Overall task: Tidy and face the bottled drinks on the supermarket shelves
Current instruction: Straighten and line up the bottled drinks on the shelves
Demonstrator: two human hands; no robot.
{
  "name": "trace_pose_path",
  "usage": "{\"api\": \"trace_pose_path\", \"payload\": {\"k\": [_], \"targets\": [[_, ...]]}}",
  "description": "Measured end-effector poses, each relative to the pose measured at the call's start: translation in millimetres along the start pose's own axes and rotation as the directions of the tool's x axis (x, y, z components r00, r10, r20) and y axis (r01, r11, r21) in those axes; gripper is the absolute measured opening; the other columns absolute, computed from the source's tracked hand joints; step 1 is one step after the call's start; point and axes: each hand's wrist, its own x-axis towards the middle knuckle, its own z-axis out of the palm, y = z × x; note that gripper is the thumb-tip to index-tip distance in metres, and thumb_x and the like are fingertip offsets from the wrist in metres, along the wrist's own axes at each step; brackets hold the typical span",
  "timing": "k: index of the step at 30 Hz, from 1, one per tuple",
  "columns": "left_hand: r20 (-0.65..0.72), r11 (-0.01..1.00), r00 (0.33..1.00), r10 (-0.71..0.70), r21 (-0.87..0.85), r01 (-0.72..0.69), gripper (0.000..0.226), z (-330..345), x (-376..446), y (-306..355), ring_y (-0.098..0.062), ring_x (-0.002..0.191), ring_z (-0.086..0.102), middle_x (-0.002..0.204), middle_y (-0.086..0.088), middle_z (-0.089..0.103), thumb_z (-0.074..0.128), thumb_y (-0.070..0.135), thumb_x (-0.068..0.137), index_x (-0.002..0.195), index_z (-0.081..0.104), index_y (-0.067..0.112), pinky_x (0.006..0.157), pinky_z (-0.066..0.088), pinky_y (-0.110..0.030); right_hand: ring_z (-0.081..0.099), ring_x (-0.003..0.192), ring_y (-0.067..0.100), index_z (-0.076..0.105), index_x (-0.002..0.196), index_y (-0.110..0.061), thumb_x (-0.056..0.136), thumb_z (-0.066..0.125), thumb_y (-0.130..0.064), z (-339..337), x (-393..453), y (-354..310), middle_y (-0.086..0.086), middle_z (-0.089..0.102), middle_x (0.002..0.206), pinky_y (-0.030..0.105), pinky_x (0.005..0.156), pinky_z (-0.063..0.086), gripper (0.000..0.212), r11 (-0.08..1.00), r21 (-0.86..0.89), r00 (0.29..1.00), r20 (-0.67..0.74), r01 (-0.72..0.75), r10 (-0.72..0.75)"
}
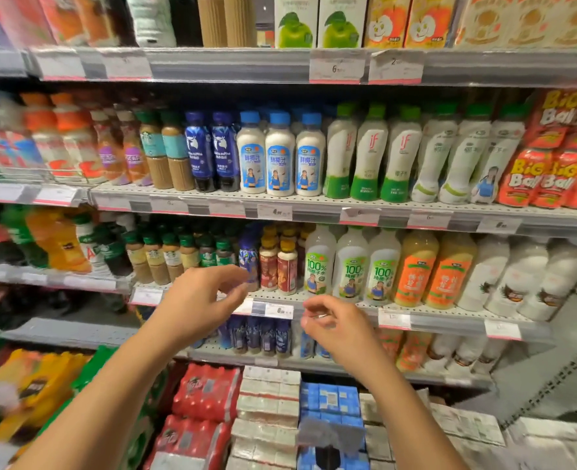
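Both of my hands hover in front of the third shelf [348, 305] and hold nothing. My left hand [198, 300] reaches with loosely curled fingers toward a purple bottle [249, 257] and two small red-labelled bottles with yellow caps [278, 268]; its fingertips are just short of them. Lower and to the right, my right hand [331, 322] has its fingers loosely curled in front of the price strip. Right of the red bottles stand three white coconut-water bottles with green labels [351, 266], then two orange juice bottles [433, 269].
The shelf above carries blue-capped coconut milk bottles [280, 157], green-capped white bottles [368, 154] and dark blue coffee bottles [212, 150]. Juice cartons [317, 22] fill the top shelf. Shrink-wrapped red packs [202, 412] and stacked cartons [266, 415] sit on the floor below.
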Motion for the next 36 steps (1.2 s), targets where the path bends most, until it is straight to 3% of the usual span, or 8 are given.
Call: {"api": "trace_pose_path", "payload": {"k": [5,9,11,14,18,24,32,36], "targets": [[0.036,1.000,0.999,-0.021,-0.002,0.021,0.037,-41.1,-71.0,-46.4,0.007,0.087,0.066,0.098,0.022,0.072,0.051,0.050,0.091,0.116,0.071,0.032,0.077,0.055,-0.026,0.067,0.087,-0.004,0.069,0.115,-0.030,0.094,0.072,-0.033,56.8,-31.1,-41.3,-0.014,0.071,0.103,0.015,0.075,0.051,0.022,1.000,0.010,1.000,-0.005,-0.010,0.010],[0.029,0.999,0.999,-0.035,-0.011,0.035,0.040,-73.5,-123.1,-87.0,0.005,0.086,0.065,0.093,0.022,0.071,0.049,0.054,0.089,0.115,0.072,0.032,0.075,0.052,-0.024,0.067,0.089,-0.004,0.069,0.116,-0.030,0.093,0.072,-0.033,109.8,-61.0,-75.0,-0.011,0.072,0.103,0.025,0.085,0.056,0.024,0.999,-0.036,1.000,0.017,-0.010,0.011],[0.009,0.999,0.999,-0.042,-0.033,0.043,0.033,-89.3,-143.1,-103.9,0.002,0.088,0.066,0.096,0.019,0.073,0.055,0.049,0.094,0.116,0.072,0.031,0.079,0.056,-0.030,0.067,0.090,-0.004,0.069,0.117,-0.030,0.093,0.072,-0.034,131.1,-73.4,-89.3,-0.013,0.071,0.104,0.027,0.088,0.057,0.024,0.998,-0.055,1.000,0.014,-0.013,0.013],[-0.002,0.997,0.999,-0.038,-0.061,0.038,0.039,-109.0,-167.8,-123.7,-0.001,0.092,0.068,0.101,0.017,0.074,0.053,0.054,0.091,0.117,0.072,0.031,0.084,0.057,-0.035,0.066,0.091,-0.006,0.068,0.118,-0.032,0.094,0.070,-0.035,152.8,-88.7,-109.9,-0.014,0.070,0.106,0.026,0.088,0.056,0.023,0.996,-0.087,1.000,0.016,-0.009,0.010],[0.001,0.996,0.999,-0.051,-0.077,0.051,0.025,-127.7,-188.3,-145.7,0.003,0.086,0.067,0.096,0.020,0.073,0.060,0.045,0.096,0.115,0.071,0.034,0.080,0.058,-0.034,0.065,0.090,-0.007,0.067,0.117,-0.032,0.094,0.070,-0.035,166.7,-100.1,-132.8,-0.015,0.070,0.107,0.022,0.084,0.054,0.023,0.993,-0.115,1.000,0.015,0.001,0.000],[-0.040,0.994,0.998,-0.037,-0.108,0.033,0.022,-145.5,-183.8,-158.9,0.005,0.083,0.066,0.093,0.020,0.072,0.061,0.043,0.096,0.113,0.072,0.034,0.080,0.058,-0.030,0.068,0.089,-0.004,0.068,0.113,-0.035,0.092,0.071,-0.035,169.8,-98.2,-151.0,-0.013,0.071,0.105,0.026,0.085,0.057,0.021,0.992,-0.123,1.000,-0.007,0.013,-0.014],[0.008,0.999,1.000,0.002,-0.052,-0.001,0.026,-147.5,-139.1,-170.6,0.010,0.083,0.064,0.097,0.025,0.070,0.057,0.047,0.097,0.120,0.067,0.038,0.072,0.055,-0.019,0.067,0.089,-0.007,0.068,0.117,-0.033,0.094,0.071,-0.033,164.7,-51.0,-147.8,-0.015,0.071,0.105,0.012,0.071,0.052,0.023,0.994,-0.106,0.999,-0.042,0.014,-0.018],[0.026,0.998,0.999,0.025,0.052,-0.027,0.033,-156.5,-105.4,-178.9,0.005,0.094,0.063,0.106,0.023,0.069,0.056,0.051,0.097,0.123,0.067,0.034,0.085,0.057,-0.032,0.063,0.091,-0.012,0.066,0.115,-0.039,0.094,0.071,-0.037,168.2,-10.6,-146.2,-0.021,0.070,0.105,0.012,0.075,0.050,0.022,0.994,-0.089,0.997,-0.054,0.056,-0.061]]}}
